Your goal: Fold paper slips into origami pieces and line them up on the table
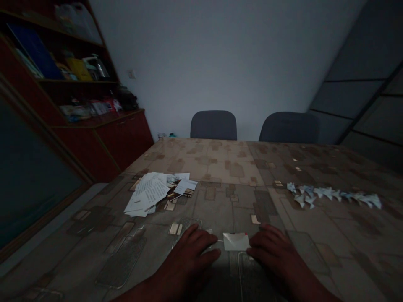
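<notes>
A small white rectangular piece of paper point(236, 242) lies on the patterned tablecloth between my hands, with a small red mark at its upper right corner. My left hand point(197, 249) rests to its left, thumb and fingers apart, a narrow gap from the paper and holding nothing. At the paper's right edge is my right hand point(270, 247), its thumb and fingertips close together against that edge; how firmly they grip is hard to tell. Printed paper sheets point(151, 193) sit in a loose pile at the left. Several folded paper pieces point(330, 193) form a row at the right.
The table point(204, 161) has a patterned cover. Behind it stand two dark chairs point(213, 125) point(289, 126) against the wall. A red-brown cabinet point(122, 136) with filled shelves is at the left.
</notes>
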`<state>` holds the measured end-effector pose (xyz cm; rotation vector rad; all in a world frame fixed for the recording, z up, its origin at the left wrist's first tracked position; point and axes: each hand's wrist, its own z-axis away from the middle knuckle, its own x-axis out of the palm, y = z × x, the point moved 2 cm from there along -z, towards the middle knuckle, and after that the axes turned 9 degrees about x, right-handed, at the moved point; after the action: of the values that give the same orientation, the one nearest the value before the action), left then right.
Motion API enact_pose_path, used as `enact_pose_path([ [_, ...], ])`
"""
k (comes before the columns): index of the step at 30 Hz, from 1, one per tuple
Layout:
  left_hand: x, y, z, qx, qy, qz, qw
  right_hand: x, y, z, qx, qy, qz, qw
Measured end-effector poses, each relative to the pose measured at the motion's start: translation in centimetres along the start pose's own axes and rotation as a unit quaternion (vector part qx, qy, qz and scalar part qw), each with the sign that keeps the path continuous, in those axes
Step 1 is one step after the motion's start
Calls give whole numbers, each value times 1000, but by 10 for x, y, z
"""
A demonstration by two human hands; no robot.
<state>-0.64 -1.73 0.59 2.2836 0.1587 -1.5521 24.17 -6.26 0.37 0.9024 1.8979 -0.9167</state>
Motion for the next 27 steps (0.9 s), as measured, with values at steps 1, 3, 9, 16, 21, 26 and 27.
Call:
enact_pose_path([
  [1, 0, 0, -5, 0, 8, 0, 1000, 1, 1, 1, -7, 4, 0, 1000],
  [3, 3, -1, -18, 12, 23, -20, 999, 1, 5, 3, -21, 6, 10, 1000],
  [9, 21, -2, -56, 93, -1, -125, 988, 1, 8, -1, -21, -15, -28, 999],
  [16, 21, -1, -63, 91, 29, -119, 988, -1, -2, -15, 10, 46, -33, 998],
  [21, 18, -3, -61, 4, 107, 16, 994, 1, -6, -28, 67, 72, -92, 991],
  [26, 8, -2, -61, -25, 174, 61, 983, 5, -13, -39, 130, 63, -136, 980],
  [27, 6, -2, -62, -27, 174, 64, 982, 5, -14, -40, 137, 62, -136, 979],
])
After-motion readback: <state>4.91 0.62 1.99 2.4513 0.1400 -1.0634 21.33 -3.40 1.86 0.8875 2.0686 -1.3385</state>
